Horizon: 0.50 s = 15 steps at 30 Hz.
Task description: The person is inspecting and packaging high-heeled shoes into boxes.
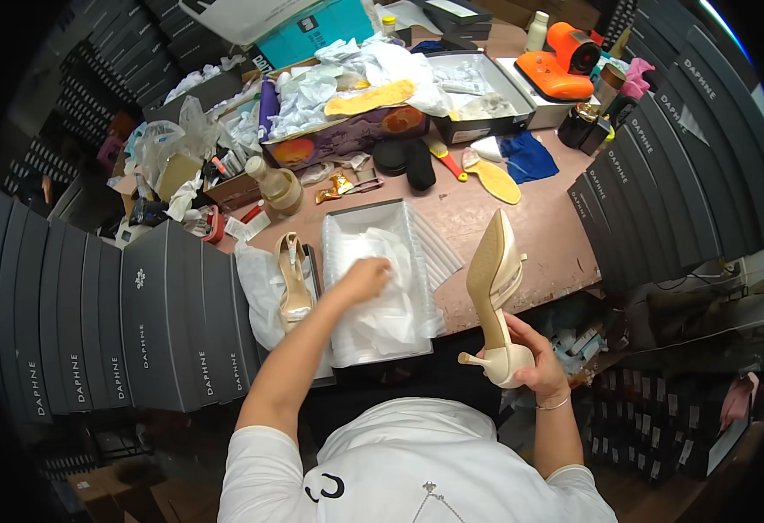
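In my right hand [535, 353] is a cream high-heeled shoe [492, 288]. The fingers wrap round its heel end, with the toe pointing up and away and the tan sole turned to the left. My left hand [366, 279] is over an open shoebox [328, 327], its fingers closed on white tissue paper [382, 321] inside; the fingertips are slightly blurred. A second cream heeled shoe [293, 279] lies left of the box, on white wrapping [258, 277] and partly behind my left forearm.
Stacks of dark grey shoeboxes flank me at left [168, 314] and right [652, 187]. Farther back on the worn pink table [556, 235] stand a purple box [347, 139] heaped with crumpled paper, a glass jar [282, 192], yellow insoles [494, 181] and an orange device [565, 65].
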{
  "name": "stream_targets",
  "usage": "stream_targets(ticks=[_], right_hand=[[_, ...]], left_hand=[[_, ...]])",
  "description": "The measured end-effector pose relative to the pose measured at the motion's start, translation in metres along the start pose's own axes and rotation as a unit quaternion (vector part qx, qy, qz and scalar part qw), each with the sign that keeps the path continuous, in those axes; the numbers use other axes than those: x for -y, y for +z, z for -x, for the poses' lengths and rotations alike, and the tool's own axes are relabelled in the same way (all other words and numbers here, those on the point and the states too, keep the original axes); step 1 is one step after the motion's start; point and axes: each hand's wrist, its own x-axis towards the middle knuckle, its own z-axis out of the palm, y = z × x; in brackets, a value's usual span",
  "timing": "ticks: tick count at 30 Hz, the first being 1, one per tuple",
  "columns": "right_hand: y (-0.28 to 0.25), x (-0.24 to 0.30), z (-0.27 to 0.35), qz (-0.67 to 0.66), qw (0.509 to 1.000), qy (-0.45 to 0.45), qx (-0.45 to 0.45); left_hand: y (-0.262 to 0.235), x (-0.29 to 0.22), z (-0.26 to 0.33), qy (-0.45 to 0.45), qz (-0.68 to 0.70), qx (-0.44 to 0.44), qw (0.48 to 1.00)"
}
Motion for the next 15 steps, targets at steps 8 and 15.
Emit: stream_targets(ticks=[8, 15], right_hand=[[-0.001, -0.014, -0.011, -0.311, 0.941, -0.116, 0.07], [0.009, -0.012, -0.003, -0.37, 0.921, -0.102, 0.071]], left_hand=[[-0.106, -0.174, 0.059, 0.306, -0.17, -0.045, 0.936], [-0.145, -0.169, 0.046, 0.024, -0.34, -0.181, 0.922]])
